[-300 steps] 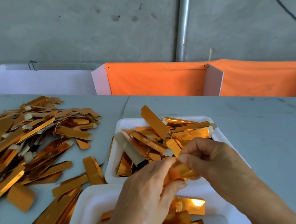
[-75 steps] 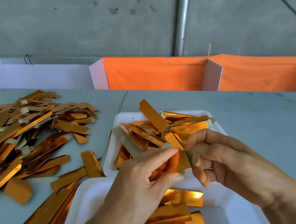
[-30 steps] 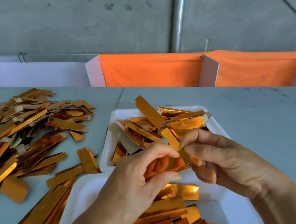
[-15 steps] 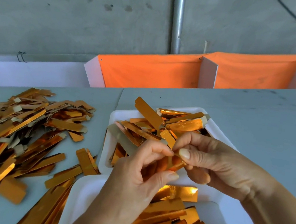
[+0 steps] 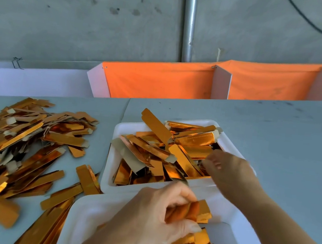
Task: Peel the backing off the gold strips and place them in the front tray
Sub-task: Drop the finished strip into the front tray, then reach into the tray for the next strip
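My left hand point(image 5: 155, 219) pinches a short gold strip piece point(image 5: 195, 210) over the near white tray point(image 5: 86, 214), which holds several gold pieces. My right hand point(image 5: 229, 171) reaches into the far white tray point(image 5: 109, 168) among its gold strips point(image 5: 152, 147). Its fingertips are down by the strips at the tray's right side. Motion blur hides whether they hold one.
A large heap of gold strips with pale backing tabs point(image 5: 16, 139) covers the grey table on the left. Loose strips point(image 5: 87, 179) lie between the heap and the trays. Orange cloth bins point(image 5: 161, 79) line the table's far edge, below a concrete wall.
The hands have come apart. My right hand moved away into the far tray. My left hand dropped toward the near tray, keeping the gold piece.
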A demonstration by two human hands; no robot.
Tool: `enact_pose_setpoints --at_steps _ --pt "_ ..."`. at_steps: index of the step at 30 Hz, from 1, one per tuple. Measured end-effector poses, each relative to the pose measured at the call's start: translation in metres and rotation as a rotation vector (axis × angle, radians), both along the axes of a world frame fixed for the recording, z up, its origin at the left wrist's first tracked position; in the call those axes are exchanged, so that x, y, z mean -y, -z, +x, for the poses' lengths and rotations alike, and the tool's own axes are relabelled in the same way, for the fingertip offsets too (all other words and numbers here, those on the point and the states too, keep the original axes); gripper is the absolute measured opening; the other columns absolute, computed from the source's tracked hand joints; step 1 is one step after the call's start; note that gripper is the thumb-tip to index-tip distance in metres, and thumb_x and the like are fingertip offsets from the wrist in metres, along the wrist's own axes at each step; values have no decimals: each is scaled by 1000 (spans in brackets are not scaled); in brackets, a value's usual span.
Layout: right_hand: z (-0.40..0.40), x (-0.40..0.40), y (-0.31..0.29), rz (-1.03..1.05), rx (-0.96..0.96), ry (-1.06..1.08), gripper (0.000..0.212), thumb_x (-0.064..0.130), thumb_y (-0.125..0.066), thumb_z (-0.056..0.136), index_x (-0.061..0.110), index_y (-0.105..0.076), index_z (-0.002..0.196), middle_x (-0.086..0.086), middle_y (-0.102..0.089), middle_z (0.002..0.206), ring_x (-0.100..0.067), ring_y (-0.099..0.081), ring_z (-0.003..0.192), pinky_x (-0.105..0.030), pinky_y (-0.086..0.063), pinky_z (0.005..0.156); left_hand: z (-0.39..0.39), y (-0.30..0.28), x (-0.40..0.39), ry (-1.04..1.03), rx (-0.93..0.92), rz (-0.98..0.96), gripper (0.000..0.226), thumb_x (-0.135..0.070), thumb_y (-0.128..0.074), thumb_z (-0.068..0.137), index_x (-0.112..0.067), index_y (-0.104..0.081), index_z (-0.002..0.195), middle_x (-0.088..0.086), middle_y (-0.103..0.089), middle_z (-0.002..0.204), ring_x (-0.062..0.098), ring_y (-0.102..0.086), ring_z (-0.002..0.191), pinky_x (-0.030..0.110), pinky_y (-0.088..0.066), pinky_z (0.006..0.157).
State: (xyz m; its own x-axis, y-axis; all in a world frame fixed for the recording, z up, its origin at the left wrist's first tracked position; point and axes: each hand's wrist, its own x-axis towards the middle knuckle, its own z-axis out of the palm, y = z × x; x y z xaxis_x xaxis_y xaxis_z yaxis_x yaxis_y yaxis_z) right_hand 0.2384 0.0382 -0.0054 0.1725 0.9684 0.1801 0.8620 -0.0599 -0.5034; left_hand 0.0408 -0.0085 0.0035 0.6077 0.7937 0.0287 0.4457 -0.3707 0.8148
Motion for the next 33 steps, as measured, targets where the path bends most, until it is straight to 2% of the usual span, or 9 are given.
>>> enact_pose_setpoints --at_steps 4,9,13,16,20,25,27,29,33 --pt "-7 1 2 -249 249 -244 46 67 -21 92 36 -56 94 8 -60 107 -18 -56 102 -36 -45 87 1 2 -2 69 -62 35 39 -68 -59 72 -47 -61 105 -28 -65 101 -10 -59 95 18 -49 84" --pt "-11 -3 -3 -350 312 -320 86 76 1 73 30 -63 108 6 -55 114 -16 -54 106 -36 -43 91 3 2 -3 78 -42 125 41 -68 -53 77 -43 -66 107 -29 -65 101 -13 -58 96 10 -46 82" --pt "-15 -4 -3 -268 334 -225 64 69 -19 90 24 -64 97 5 -53 95 -16 -56 95 -30 -41 78 0 1 -3 -67 32 215 43 -64 -47 80 -35 -70 100 -24 -68 93 -10 -61 89 10 -48 75" --pt "-11 -4 -4 -141 79 -321 25 49 -46 95 37 -57 114 13 -53 105 -10 -56 102 -29 -47 85 -4 0 -4 -231 54 307 40 -62 -40 80 -33 -67 87 -19 -68 82 -5 -63 83 13 -50 70" --pt "-20 5 -9 -254 -105 -603 45 32 -56 92 55 -42 128 23 -38 131 -2 -42 119 -25 -40 96 -6 -2 -4 -408 98 374 32 -54 -42 83 -32 -64 79 -21 -67 74 -5 -62 76 10 -46 65" --pt "-34 11 -5 -58 -58 -621 26 29 -65 89 36 -65 114 21 -53 122 2 -50 109 -18 -41 94 -7 2 -7 -530 84 399 10 -30 -57 90 -33 -64 83 -20 -65 73 -6 -61 79 7 -44 64" --pt "-31 12 -9 60 -176 -503 16 20 -68 87 33 -72 94 16 -66 103 2 -60 95 -20 -48 89 -8 3 -8 -584 83 420 14 -24 -58 90 -36 -63 88 -22 -65 81 -9 -58 85 3 -42 68" --pt "-25 13 -17 178 -490 -387 17 16 -69 85 30 -70 75 9 -71 81 -2 -65 78 -20 -53 79 -8 3 -9 -611 83 429 22 -21 -56 91 -41 -60 99 -23 -62 97 -13 -54 91 -1 -40 71" --pt "1 15 -35 407 -1216 -415 8 19 -63 78 21 -70 78 -1 -67 70 -10 -61 59 -18 -52 58 -6 0 -7 -612 98 468 37 -34 -53 91 -50 -44 122 -30 -45 123 -24 -41 103 -9 -29 78"
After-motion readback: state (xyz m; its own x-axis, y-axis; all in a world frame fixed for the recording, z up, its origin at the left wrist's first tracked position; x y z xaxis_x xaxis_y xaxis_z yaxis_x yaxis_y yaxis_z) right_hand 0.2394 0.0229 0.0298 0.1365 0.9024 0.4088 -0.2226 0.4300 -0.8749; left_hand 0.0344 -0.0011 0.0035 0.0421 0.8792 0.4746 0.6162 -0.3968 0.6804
